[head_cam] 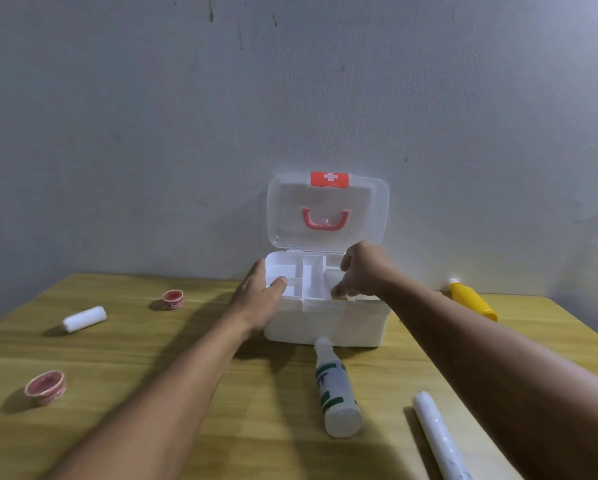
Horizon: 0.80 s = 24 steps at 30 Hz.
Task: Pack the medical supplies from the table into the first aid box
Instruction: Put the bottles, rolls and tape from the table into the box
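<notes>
The white first aid box point(325, 327) stands at the table's back edge, its clear lid point(325, 202) raised against the wall. A white divided tray point(311, 275) sits in its top. My left hand point(256, 299) clasps the tray's left edge, thumb lying inside a compartment. My right hand point(363, 268) curls its fingers down onto the tray's right edge. On the table lie a white bottle with a green label point(335, 386), a yellow bottle point(470, 301), a long white roll point(439, 434), a short gauze roll point(84, 318) and two red tape rolls point(173, 299) point(45, 388).
The wooden table point(186, 393) meets a grey wall point(186, 133) right behind the box. The white bottle's cap touches the box's front. The table's right edge runs just past the yellow bottle.
</notes>
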Each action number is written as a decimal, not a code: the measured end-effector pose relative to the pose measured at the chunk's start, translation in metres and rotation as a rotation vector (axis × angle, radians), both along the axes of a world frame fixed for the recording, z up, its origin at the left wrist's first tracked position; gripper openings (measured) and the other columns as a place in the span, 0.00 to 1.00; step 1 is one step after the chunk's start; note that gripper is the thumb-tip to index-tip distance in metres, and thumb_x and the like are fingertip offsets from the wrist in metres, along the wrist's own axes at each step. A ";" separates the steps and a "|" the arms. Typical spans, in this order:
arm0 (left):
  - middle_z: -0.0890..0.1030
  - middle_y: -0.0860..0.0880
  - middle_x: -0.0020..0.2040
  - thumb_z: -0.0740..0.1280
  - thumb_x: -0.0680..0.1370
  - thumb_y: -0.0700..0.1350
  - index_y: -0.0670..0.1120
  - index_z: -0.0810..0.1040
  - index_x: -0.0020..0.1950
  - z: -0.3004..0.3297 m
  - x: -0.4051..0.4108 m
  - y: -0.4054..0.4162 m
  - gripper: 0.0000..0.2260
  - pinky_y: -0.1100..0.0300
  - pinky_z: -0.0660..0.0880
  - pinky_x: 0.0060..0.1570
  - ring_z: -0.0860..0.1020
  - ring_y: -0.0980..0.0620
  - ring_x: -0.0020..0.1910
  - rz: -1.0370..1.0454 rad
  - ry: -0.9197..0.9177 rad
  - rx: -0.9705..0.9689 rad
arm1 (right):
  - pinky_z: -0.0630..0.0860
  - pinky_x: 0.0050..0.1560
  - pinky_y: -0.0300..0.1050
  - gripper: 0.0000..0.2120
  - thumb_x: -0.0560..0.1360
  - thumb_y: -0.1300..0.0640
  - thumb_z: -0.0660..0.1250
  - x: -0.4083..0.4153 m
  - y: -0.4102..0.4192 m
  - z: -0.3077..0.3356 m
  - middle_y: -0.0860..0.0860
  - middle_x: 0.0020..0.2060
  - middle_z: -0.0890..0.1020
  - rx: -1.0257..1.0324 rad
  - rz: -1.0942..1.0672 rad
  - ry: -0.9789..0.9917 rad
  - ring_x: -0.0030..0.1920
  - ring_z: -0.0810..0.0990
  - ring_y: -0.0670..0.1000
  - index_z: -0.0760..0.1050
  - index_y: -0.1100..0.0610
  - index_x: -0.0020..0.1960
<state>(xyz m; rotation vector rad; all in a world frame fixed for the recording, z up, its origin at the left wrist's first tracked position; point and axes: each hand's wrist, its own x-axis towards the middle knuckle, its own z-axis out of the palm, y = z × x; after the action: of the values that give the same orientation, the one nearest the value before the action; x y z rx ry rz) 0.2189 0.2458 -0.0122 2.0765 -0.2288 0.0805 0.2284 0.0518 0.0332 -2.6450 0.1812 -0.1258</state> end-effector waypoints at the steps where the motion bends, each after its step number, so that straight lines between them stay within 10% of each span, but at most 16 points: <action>1: 0.75 0.49 0.66 0.58 0.76 0.54 0.50 0.69 0.68 0.000 -0.001 0.000 0.22 0.50 0.70 0.64 0.73 0.46 0.65 -0.006 -0.002 0.009 | 0.82 0.51 0.51 0.24 0.62 0.59 0.82 0.000 0.000 -0.001 0.58 0.44 0.86 0.016 0.006 -0.017 0.44 0.85 0.55 0.78 0.64 0.54; 8: 0.71 0.46 0.71 0.54 0.72 0.62 0.48 0.64 0.72 -0.004 -0.002 0.001 0.32 0.46 0.68 0.68 0.70 0.45 0.69 -0.011 -0.049 0.093 | 0.78 0.58 0.53 0.21 0.67 0.60 0.77 -0.010 -0.012 0.001 0.57 0.54 0.83 0.040 0.058 -0.135 0.54 0.81 0.57 0.78 0.61 0.59; 13: 0.58 0.43 0.79 0.54 0.80 0.60 0.42 0.60 0.74 0.000 -0.012 -0.003 0.29 0.45 0.57 0.74 0.59 0.44 0.77 0.201 -0.322 0.457 | 0.81 0.49 0.51 0.06 0.69 0.61 0.73 -0.059 -0.024 0.022 0.54 0.42 0.85 0.021 0.021 -0.375 0.45 0.83 0.56 0.82 0.58 0.46; 24: 0.52 0.45 0.80 0.54 0.80 0.60 0.43 0.57 0.77 -0.011 -0.038 -0.025 0.31 0.44 0.42 0.76 0.47 0.48 0.79 0.193 -0.381 0.551 | 0.84 0.35 0.54 0.23 0.69 0.42 0.73 -0.137 0.025 -0.020 0.59 0.34 0.86 0.036 0.148 0.113 0.32 0.86 0.57 0.80 0.64 0.42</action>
<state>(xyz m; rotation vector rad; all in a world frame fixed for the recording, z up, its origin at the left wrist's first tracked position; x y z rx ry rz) 0.1806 0.2211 -0.0236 2.6178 -0.3062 0.5910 0.0911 0.0765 0.0131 -2.6202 0.0235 0.0751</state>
